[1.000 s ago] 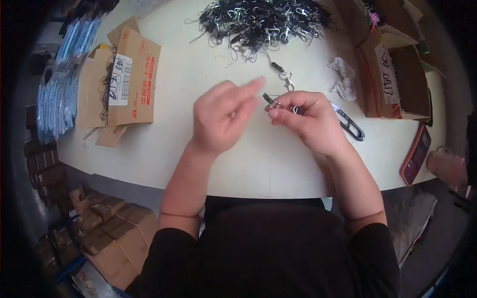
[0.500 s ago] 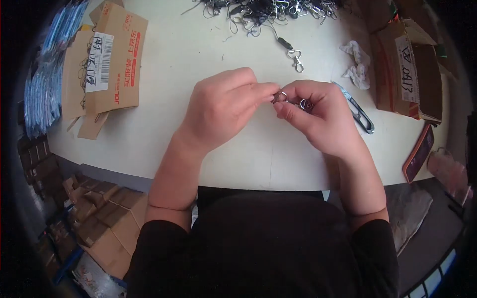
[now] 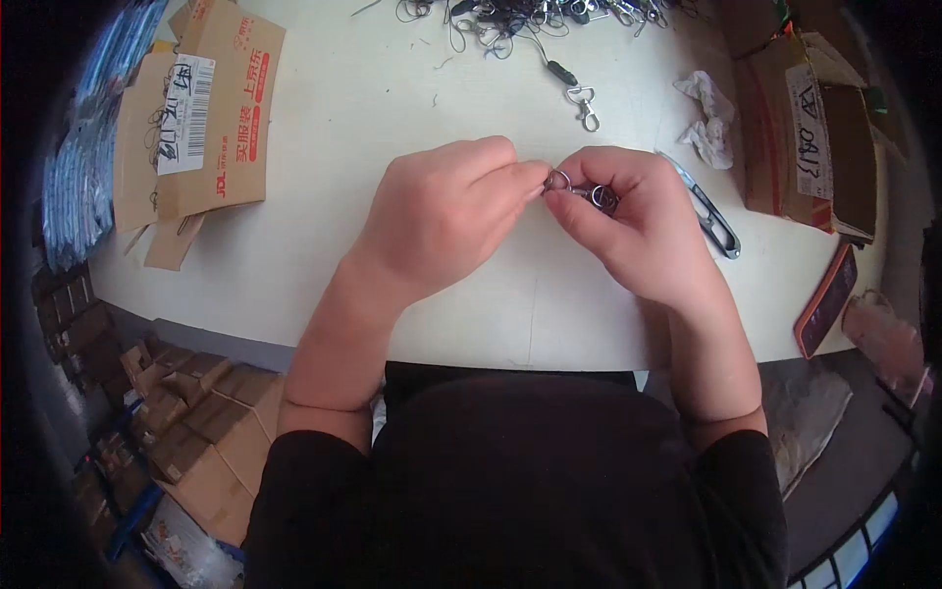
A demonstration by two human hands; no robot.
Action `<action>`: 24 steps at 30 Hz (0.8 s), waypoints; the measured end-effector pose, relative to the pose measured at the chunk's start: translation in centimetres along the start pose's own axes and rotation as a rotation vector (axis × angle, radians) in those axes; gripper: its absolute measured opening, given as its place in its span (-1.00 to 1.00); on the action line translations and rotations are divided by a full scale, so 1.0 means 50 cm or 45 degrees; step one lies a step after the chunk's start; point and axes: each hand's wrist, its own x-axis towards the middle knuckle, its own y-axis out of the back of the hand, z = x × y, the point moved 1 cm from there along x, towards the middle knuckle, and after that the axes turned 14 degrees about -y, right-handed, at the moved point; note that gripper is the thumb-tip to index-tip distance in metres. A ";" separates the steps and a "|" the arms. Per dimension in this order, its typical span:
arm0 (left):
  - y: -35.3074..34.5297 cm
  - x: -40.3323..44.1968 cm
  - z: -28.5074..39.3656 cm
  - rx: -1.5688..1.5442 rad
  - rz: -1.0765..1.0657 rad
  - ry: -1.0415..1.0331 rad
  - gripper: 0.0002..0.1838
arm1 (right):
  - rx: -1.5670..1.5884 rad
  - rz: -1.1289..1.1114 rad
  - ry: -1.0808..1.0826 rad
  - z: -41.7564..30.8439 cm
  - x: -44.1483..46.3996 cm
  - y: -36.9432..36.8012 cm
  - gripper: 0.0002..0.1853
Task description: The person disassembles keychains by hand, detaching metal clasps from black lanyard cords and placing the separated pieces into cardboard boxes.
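Metal rings (image 3: 601,197) stick out between the thumb and fingers of my right hand (image 3: 643,221), which is closed on them. The fingertips of my left hand (image 3: 442,216) are pinched together at a smaller ring (image 3: 558,181), touching the right fingertips; whatever they pinch is hidden. Beyond my hands lies a silver clasp (image 3: 587,108) joined to a black cord piece (image 3: 561,73). Farther back is a pile of black cords with metal clasps (image 3: 530,18), cut off by the top edge.
An open cardboard box (image 3: 231,108) stands at the left beside stacked blue plastic packets (image 3: 93,147). On the right are crumpled white tissue (image 3: 708,123), thread snips (image 3: 714,221), another cardboard box (image 3: 775,147) and an orange-edged phone (image 3: 826,299).
My left hand has come right from a spread, blurred pose to pinch at the ring by my right hand. The table things sit higher in view than a second ago.
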 end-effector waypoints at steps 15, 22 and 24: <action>-0.020 0.000 0.005 0.091 0.137 0.156 -0.87 | 0.029 0.166 -0.006 0.003 0.005 -0.006 -0.86; -0.020 0.002 0.007 -0.037 0.204 0.300 -0.94 | -0.148 0.273 0.337 0.002 0.004 -0.013 -0.91; -0.020 0.000 0.006 -0.080 0.211 0.329 -0.93 | -0.251 0.303 0.428 0.001 0.007 -0.012 -0.91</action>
